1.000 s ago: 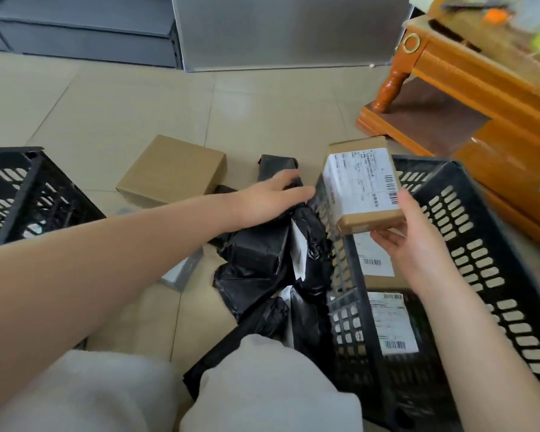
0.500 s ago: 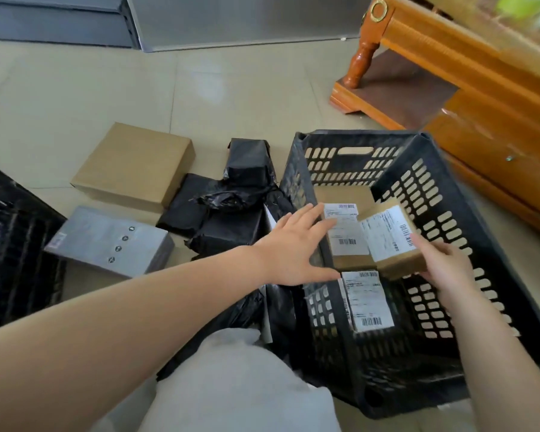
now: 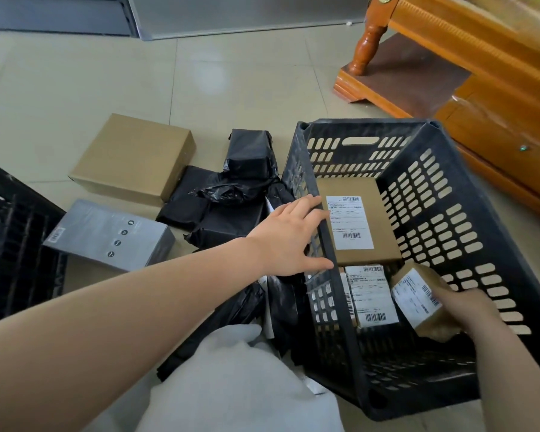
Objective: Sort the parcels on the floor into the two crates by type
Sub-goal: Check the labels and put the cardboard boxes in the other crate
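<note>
A: What is sitting where, biggest first?

B: The right crate (image 3: 424,194) is standing beside the knee, already holding two labelled cardboard boxes. The left crate (image 3: 10,244) is showing only at the frame edge. Between them on the floor are lying the large brown box (image 3: 134,157), the grey box (image 3: 109,235) and a heap of black poly bags (image 3: 231,201).

A: And the hands?

B: The left hand (image 3: 289,235) is spreading flat, fingers straight, resting on the right crate's near rim. The right hand (image 3: 468,310) is curling round the small labelled box (image 3: 418,296), lowering it inside that crate.

A: How is that box likely handling?

B: Stiff and light, I'm guessing, since one hand is managing it. Gripping across its short sides is looking safest; the glossy label may be slippery.

A: The rest?

B: The bags are looking soft and slick, so pinching a fold should work. The large box is probably needing both hands on opposite edges.
</note>
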Demonstrator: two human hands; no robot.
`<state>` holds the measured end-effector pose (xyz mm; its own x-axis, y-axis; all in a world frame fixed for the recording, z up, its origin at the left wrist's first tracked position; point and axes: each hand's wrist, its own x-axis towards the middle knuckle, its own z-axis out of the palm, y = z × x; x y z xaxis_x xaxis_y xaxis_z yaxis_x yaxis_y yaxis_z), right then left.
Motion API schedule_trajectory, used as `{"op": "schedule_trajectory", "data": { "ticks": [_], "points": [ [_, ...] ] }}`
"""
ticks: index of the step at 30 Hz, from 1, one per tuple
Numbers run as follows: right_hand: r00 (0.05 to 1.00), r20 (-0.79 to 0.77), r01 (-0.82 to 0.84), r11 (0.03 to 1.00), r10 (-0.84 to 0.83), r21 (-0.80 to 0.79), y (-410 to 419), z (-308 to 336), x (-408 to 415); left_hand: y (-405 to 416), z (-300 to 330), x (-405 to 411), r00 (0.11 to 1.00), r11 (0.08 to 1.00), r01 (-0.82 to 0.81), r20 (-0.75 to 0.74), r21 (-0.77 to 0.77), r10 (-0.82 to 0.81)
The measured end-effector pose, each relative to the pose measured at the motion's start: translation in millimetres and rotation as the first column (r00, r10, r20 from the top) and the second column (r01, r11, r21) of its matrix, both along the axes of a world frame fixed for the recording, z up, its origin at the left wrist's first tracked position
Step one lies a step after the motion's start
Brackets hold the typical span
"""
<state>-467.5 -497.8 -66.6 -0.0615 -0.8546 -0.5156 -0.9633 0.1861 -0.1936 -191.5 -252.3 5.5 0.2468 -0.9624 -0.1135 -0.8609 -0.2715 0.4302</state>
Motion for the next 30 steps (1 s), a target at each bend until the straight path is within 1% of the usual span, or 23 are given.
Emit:
{"op": "schedule_trajectory", "data": {
  "ticks": [6, 8, 11, 12, 15, 17, 19, 23, 25, 28, 30],
  "points": [
    [0.979, 0.157, 0.118, 0.989, -0.132, 0.092, -6.2, -38.7, -12.8, -0.3, -1.0, 0.0, 1.0, 1.0, 0.004, -0.006, 0.011, -0.004],
    [0.962, 0.212, 0.148, 0.982, -0.171, 0.117, -22.1, -64.3, -23.9, -0.7, -1.2, 0.1, 1.0, 1.0, 0.004, -0.004, 0.01, -0.004],
    [0.952, 0.205, 0.206, 0.971, -0.227, 0.119, -30.7, -86.6, -26.6, -0.9, -1.4, -0.3, 1.0, 1.0, 0.006, 0.001, 0.017, -0.006],
    [0.961, 0.17, 0.201, 0.972, -0.219, 0.119, -37.6, -97.1, -31.9, -0.7, -1.6, -0.5, 1.0, 1.0, 0.008, 0.001, 0.016, -0.008],
    [0.989, 0.074, 0.118, 0.986, -0.128, 0.122, -42.1, -102.6, -33.6, -0.8, -2.4, 0.3, 1.0, 1.0, 0.01, 0.005, 0.012, -0.01],
    [0.994, 0.062, 0.08, 0.988, -0.088, 0.13, -41.0, -100.4, -32.4, -0.7, -3.0, 0.7, 1.0, 1.0, 0.009, 0.006, 0.009, -0.009],
    [0.996, 0.044, 0.069, 0.993, -0.074, 0.099, -37.2, -93.9, -29.4, -0.9, -3.3, 0.3, 1.0, 1.0, 0.011, 0.009, 0.01, -0.011],
    [0.999, -0.031, -0.003, 0.996, 0.006, 0.086, -55.8, -118.7, -44.7, -0.7, -3.0, -0.6, 1.0, 1.0, 0.012, 0.016, 0.004, -0.012],
    [0.998, -0.041, -0.035, 0.996, 0.039, 0.085, -59.7, -127.6, -46.7, -0.2, -2.4, -0.4, 1.0, 1.0, 0.015, 0.016, 0.004, -0.015],
    [0.995, -0.06, -0.07, 0.994, 0.075, 0.079, -41.9, -105.1, -33.5, -0.1, -2.6, -0.6, 1.0, 1.0, 0.016, 0.013, 0.004, -0.016],
    [0.995, -0.047, -0.084, 0.991, 0.089, 0.104, -51.2, -113.6, -41.1, -0.5, -2.8, -0.6, 1.0, 1.0, 0.014, 0.012, 0.005, -0.014]
  ]
}}
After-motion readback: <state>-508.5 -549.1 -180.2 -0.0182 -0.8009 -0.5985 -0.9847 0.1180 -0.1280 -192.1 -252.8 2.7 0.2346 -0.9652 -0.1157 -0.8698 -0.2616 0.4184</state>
